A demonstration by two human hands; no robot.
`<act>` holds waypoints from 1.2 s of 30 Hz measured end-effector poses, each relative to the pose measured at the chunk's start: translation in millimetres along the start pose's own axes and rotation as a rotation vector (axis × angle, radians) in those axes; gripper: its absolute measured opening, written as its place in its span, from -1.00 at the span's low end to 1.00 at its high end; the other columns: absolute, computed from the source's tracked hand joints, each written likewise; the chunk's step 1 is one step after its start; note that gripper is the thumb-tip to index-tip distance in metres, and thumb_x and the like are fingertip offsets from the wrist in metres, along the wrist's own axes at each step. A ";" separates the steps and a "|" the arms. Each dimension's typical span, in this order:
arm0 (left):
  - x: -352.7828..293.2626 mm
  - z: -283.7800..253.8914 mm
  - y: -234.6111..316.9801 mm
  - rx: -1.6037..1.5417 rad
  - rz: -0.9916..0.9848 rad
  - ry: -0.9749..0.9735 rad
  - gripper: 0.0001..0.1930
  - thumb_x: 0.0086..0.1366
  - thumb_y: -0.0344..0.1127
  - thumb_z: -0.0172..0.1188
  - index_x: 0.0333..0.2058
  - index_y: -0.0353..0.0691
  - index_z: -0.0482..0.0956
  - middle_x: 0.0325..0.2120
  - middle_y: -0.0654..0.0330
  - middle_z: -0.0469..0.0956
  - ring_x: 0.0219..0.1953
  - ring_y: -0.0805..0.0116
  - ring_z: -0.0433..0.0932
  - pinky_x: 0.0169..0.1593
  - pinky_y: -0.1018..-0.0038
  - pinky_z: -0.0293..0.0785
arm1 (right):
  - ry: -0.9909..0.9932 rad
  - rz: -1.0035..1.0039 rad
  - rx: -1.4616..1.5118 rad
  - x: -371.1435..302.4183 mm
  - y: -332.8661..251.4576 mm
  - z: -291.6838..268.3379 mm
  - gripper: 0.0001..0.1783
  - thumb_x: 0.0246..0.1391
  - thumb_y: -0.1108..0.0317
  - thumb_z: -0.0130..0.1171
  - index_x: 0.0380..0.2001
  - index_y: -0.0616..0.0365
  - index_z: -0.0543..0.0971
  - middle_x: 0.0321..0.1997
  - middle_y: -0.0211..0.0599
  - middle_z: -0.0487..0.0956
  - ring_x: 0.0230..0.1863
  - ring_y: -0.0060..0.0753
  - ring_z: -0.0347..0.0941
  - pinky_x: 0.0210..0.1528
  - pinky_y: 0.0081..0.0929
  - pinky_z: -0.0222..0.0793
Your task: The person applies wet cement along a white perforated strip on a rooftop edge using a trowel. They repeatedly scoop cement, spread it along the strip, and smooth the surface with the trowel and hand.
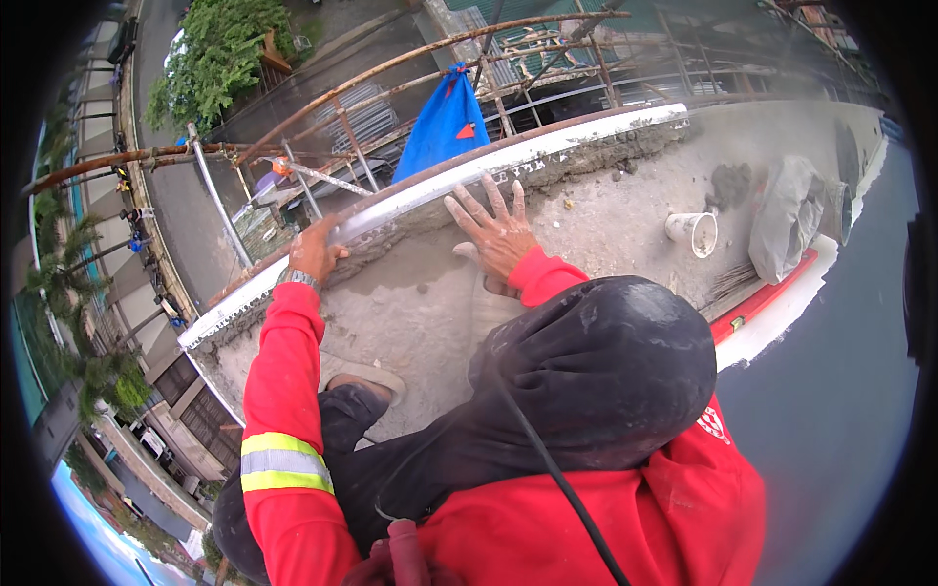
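My right hand point(496, 232) lies palm down with spread fingers by the inner side of a white edge strip point(557, 144), dusty with grey powder. Its fingertips are close to the rough mortar point(586, 161) along that strip. My left hand point(315, 251) is farther left on the same strip, thumb on the inner side and fingers toward the outer side, closed over the edge. A patch of damp grey mortar point(401, 266) shows on the concrete ledge point(391, 317) between my hands. My sandalled foot point(366, 379) stands on the ledge below the left hand.
At the right are a white bucket point(692, 232) on its side, a mortar lump point(730, 186), a clear plastic bag point(785, 220) and a red level-like bar point(762, 296). Rusty scaffold pipes point(391, 73) and a blue cloth point(440, 122) stand beyond the edge, with a drop to a street.
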State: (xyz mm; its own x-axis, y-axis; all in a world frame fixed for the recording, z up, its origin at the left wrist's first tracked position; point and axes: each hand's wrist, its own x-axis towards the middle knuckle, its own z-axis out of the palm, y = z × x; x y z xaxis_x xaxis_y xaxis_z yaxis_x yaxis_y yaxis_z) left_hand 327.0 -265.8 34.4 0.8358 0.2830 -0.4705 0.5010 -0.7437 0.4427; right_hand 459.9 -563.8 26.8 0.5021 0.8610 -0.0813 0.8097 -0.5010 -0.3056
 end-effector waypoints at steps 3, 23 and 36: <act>-0.6 0.3 -0.2 0.007 0.014 0.013 -0.46 -0.10 -0.46 0.30 -0.05 -0.08 0.42 -0.20 0.01 0.52 -0.12 -0.06 0.47 -0.09 0.21 0.40 | 0.005 0.001 -0.045 1.2 3.3 -3.6 -0.20 -0.06 -0.10 0.12 0.24 -0.10 0.18 0.38 -0.47 0.05 0.42 -0.04 -0.29 0.28 0.33 -0.35; -0.5 0.6 0.5 0.034 0.053 0.017 -0.47 -0.09 -0.46 0.31 -0.07 -0.04 0.40 -0.27 0.04 0.51 -0.14 -0.03 0.47 -0.11 0.17 0.39 | -0.011 -0.017 -0.180 -15.3 46.9 -14.1 -0.27 -0.04 0.01 0.12 0.24 -0.21 0.21 0.38 -0.64 0.01 0.42 -0.08 -0.32 0.28 0.37 -0.47; -0.6 0.2 0.2 0.020 0.006 -0.006 -0.43 -0.10 -0.45 0.30 -0.02 -0.06 0.40 -0.19 0.03 0.50 -0.11 -0.04 0.46 -0.08 0.19 0.39 | -0.029 0.051 -0.181 -24.0 71.2 -20.1 -0.25 0.00 0.08 0.10 0.28 -0.22 0.13 0.39 -0.62 0.03 0.42 -0.08 -0.27 0.29 0.32 -0.49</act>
State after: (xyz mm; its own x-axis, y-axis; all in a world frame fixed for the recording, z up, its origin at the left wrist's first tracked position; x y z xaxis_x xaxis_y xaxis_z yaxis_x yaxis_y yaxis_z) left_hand 326.6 -266.2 34.7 0.8375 0.2748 -0.4723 0.4911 -0.7576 0.4300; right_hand 511.6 -621.9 26.0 0.5373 0.8347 -0.1203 0.8260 -0.5497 -0.1246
